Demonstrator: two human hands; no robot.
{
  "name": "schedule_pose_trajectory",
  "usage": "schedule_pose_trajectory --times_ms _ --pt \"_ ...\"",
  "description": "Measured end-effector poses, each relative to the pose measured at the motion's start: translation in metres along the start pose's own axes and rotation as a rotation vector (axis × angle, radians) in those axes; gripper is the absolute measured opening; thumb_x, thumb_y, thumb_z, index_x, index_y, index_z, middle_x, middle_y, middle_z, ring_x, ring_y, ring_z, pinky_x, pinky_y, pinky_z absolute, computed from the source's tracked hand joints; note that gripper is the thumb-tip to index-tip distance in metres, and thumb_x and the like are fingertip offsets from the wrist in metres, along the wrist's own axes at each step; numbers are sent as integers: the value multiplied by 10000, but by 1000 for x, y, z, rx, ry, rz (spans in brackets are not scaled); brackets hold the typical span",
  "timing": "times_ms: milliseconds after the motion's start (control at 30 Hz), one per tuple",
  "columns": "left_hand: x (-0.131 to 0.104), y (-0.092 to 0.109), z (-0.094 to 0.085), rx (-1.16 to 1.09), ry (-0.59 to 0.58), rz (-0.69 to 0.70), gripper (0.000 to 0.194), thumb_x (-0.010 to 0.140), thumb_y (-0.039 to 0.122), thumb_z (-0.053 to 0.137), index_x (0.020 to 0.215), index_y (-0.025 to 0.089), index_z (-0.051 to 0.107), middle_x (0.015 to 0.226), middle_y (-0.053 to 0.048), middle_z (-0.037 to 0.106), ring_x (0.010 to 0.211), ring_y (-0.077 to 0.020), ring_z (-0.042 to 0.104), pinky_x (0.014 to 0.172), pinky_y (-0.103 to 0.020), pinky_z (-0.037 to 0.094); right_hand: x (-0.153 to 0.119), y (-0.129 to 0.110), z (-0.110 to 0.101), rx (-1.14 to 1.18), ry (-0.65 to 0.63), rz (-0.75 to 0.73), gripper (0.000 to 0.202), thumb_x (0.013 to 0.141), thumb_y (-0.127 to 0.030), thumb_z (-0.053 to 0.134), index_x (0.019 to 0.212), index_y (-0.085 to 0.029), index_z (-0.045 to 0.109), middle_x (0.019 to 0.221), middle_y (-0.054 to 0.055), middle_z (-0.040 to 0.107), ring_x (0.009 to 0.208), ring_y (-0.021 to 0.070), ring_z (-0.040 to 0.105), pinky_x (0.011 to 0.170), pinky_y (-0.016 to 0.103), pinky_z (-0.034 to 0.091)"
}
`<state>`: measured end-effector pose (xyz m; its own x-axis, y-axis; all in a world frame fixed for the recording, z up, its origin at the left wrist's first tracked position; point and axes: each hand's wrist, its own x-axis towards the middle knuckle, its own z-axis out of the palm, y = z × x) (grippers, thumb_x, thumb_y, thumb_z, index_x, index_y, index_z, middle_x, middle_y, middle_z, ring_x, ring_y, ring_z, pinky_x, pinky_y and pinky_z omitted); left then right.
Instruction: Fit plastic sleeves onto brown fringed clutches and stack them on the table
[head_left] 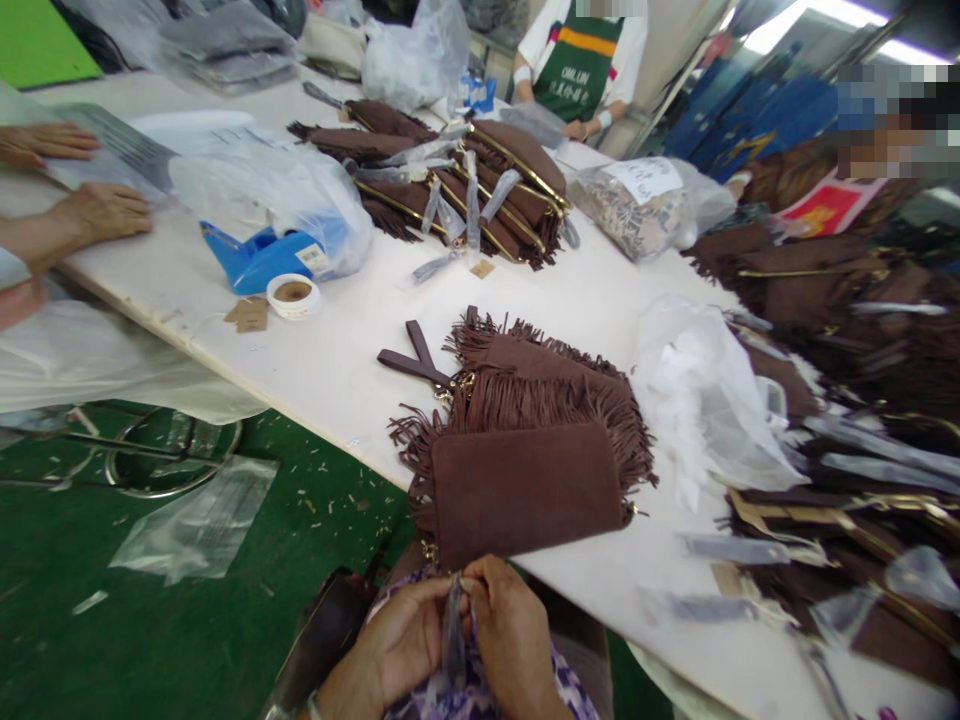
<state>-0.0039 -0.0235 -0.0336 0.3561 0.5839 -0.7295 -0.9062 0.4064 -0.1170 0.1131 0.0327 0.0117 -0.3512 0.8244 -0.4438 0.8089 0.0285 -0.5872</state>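
Note:
Close to my body, just below the table edge, my left hand (405, 635) and my right hand (510, 630) pinch the top of a plastic-wrapped wrist strap (454, 640), which hangs down between them. The fingers of both hands are closed and meet at its upper end; what exactly lies under the fingertips is hidden. Directly beyond, a brown fringed clutch bag (525, 490) lies flat at the table edge, with gold-coloured metal at its near left corner. More fringed bags (547, 370) are stacked behind it, and bare brown wrist straps (412, 360) stick out to their left.
Bags with plastic-wrapped straps (480, 190) are heaped mid-table, and more brown bags (825, 290) fill the right side. A tape roll (294, 297), a blue tape dispenser (262, 255) and white plastic (697, 400) lie around. Co-workers' hands (97, 210) rest at left; another person (581, 60) stands behind.

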Motion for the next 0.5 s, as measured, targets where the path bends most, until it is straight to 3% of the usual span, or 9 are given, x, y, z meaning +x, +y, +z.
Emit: schedule_pose_trajectory --times_ms 300,500 --pt "0 -6 -5 105 146 213 30 739 100 687 766 102 674 698 -94 701 629 -199 664 633 -288 527 1 -3 -5 28 0 8 207 884 -199 427 772 -221 599 713 -19 651 674 150 597 637 233 355" --pt "-10 -12 4 265 154 361 173 724 224 751 822 111 665 780 -90 696 697 -203 662 677 -295 527 -4 -2 -7 63 20 29 206 886 -203 433 799 -226 618 745 -13 674 693 154 620 625 230 358"
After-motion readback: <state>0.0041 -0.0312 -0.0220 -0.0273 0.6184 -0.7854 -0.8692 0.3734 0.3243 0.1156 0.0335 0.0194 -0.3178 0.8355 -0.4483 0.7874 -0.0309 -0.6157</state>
